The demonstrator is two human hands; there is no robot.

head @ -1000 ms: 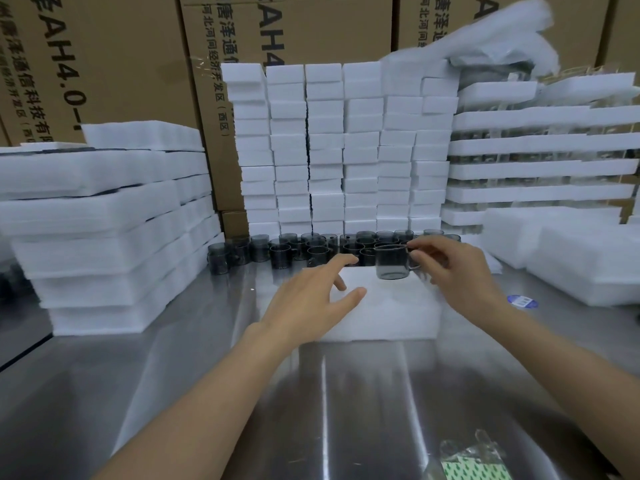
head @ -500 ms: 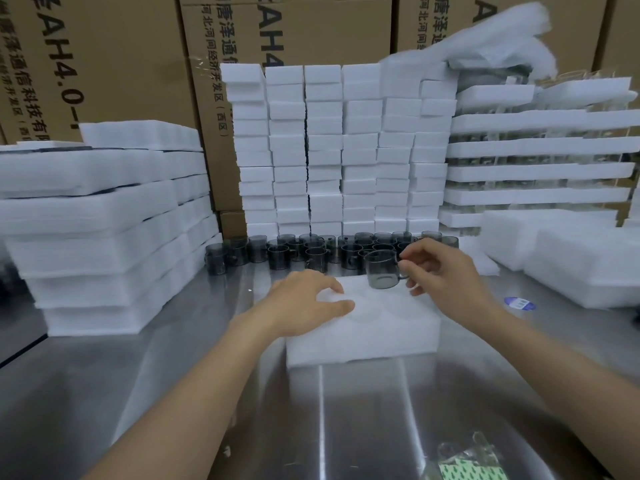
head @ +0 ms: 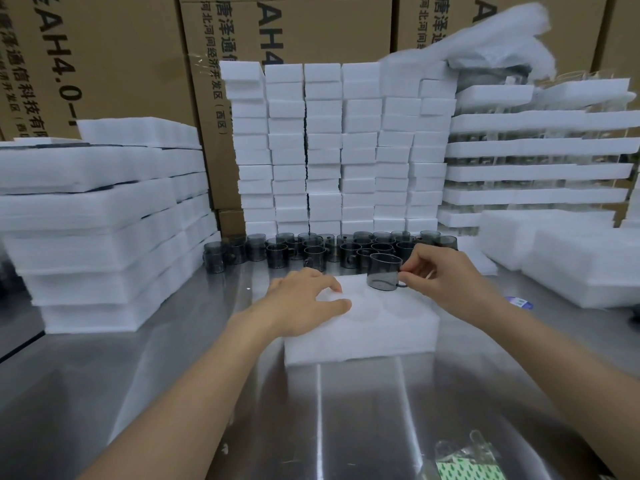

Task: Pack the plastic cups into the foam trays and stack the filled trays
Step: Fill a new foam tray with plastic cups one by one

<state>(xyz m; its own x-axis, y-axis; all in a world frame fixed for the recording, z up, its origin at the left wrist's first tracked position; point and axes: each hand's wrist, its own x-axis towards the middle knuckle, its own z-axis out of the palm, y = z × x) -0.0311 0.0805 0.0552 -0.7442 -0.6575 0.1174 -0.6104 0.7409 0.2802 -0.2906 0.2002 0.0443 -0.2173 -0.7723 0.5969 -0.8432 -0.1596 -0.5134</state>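
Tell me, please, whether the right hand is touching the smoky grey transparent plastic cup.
Touching. The head view shows the right hand pinching the smoky grey plastic cup by its handle.

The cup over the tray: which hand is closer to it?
Right. The right hand pinches the cup by its handle. The left hand rests on the tray, off to the cup's left, not touching it.

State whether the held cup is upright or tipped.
Upright: the cup is rim up, right hand pinching its handle over the foam tray.
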